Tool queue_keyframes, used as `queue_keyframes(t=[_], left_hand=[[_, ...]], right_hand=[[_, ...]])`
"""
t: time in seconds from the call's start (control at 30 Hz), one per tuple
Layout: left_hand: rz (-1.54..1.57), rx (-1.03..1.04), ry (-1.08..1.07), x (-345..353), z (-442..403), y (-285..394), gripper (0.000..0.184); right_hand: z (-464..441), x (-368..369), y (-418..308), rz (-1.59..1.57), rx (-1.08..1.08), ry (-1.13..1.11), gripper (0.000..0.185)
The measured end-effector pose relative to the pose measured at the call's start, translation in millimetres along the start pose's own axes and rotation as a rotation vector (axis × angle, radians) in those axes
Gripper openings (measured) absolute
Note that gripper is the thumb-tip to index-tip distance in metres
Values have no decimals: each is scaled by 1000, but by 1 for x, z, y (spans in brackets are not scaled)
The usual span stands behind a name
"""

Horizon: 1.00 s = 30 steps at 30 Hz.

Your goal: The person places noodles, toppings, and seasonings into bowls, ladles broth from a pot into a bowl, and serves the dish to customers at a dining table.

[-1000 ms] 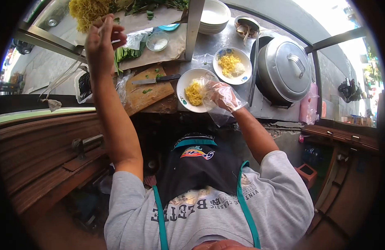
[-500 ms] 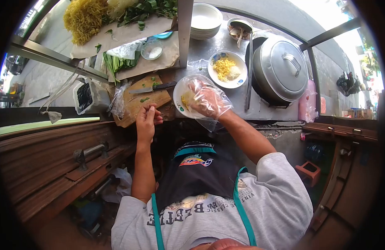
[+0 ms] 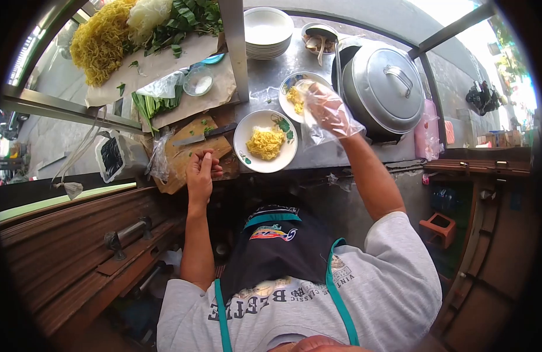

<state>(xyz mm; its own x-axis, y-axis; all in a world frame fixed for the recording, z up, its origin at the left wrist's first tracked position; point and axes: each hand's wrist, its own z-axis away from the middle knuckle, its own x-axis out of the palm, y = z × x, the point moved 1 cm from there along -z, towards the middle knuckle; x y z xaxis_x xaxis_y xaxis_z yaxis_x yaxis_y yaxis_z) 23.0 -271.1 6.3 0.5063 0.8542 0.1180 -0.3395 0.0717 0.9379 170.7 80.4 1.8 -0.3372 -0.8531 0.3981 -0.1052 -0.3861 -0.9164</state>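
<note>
My right hand point(image 3: 329, 111), inside a clear plastic bag, is over the right side of the farther bowl point(image 3: 286, 88), which holds yellow noodles point(image 3: 295, 100). Its fingers are blurred by the plastic, and whether they hold anything is hidden. Nearer to me, a white bowl with a green leaf pattern point(image 3: 245, 153) holds a heap of yellow noodles point(image 3: 265, 142). My left hand point(image 3: 201, 170) is bare, its fingers curled and thumb against the fingertips, at the near edge of the wooden cutting board point(image 3: 183, 159). A knife point(image 3: 205, 135) lies on that board with green scraps.
A lidded metal pot point(image 3: 385, 88) stands at the right, beside a long-handled ladle point(image 3: 339, 70). Stacked plates point(image 3: 268, 26) stand at the back. Yellow noodles point(image 3: 101, 47), greens point(image 3: 189, 23) and a small clear bowl point(image 3: 198, 80) are on the left. A metal post point(image 3: 233, 53) rises between.
My left hand has come down from the upper left to the cutting board. My right hand has moved from the nearer bowl to the farther one, uncovering the nearer noodles. The view has shifted.
</note>
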Motion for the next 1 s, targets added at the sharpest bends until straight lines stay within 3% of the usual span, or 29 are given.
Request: queue_keyframes(t=[0.03, 0.1, 0.13, 0.17, 0.2, 0.27, 0.33, 0.47, 0.53, 0.6, 0.67, 0.7, 0.8, 0.87, 0.9, 0.97, 1.0], left_hand=[[1, 13, 25, 1, 4, -1, 17], [-5, 14, 86, 5, 13, -8, 17], [-2, 21, 112, 12, 15, -11, 17], [-6, 17, 142, 20, 20, -14, 17], [-10, 12, 171, 27, 27, -15, 17], [-4, -3, 217, 39, 41, -21, 18], [22, -13, 245, 51, 51, -28, 18], [12, -37, 259, 63, 62, -45, 17], [20, -6, 296, 67, 63, -40, 17], [22, 6, 325, 69, 67, -39, 17], [21, 12, 333, 70, 67, -36, 17], [19, 18, 330, 69, 69, -33, 17], [16, 35, 333, 65, 72, -27, 16], [13, 45, 348, 58, 72, -26, 16], [22, 41, 344, 53, 71, -27, 16], [39, 32, 329, 43, 66, -33, 16], [45, 29, 307, 39, 61, -34, 16]], right_hand=[[-10, -30, -6, 15, -24, -48, 28], [-33, -37, -18, 1193, -21, -70, 27], [-42, -47, -5, 1738, -200, -171, 28], [-43, -63, 21, 1467, -391, 53, 30], [-41, -57, 24, 1478, -527, 93, 31], [-51, -63, 14, 1613, -34, 67, 39], [-49, -62, -5, 1349, -196, 121, 39], [-44, -63, -17, 1565, -143, -164, 33], [-53, -72, -19, 1426, -279, -20, 37], [-62, -69, -12, 1516, -114, -72, 38], [-53, -39, -13, 1399, -70, 9, 34], [-59, -31, -2, 1477, -288, -14, 32], [-53, -37, -33, 1483, 52, -17, 34], [-51, -46, -46, 1419, -115, 32, 35], [-48, -39, -50, 1206, -2, 99, 36], [-49, -39, -32, 1263, 63, 145, 42], [-53, -44, -11, 1535, 24, 125, 46]])
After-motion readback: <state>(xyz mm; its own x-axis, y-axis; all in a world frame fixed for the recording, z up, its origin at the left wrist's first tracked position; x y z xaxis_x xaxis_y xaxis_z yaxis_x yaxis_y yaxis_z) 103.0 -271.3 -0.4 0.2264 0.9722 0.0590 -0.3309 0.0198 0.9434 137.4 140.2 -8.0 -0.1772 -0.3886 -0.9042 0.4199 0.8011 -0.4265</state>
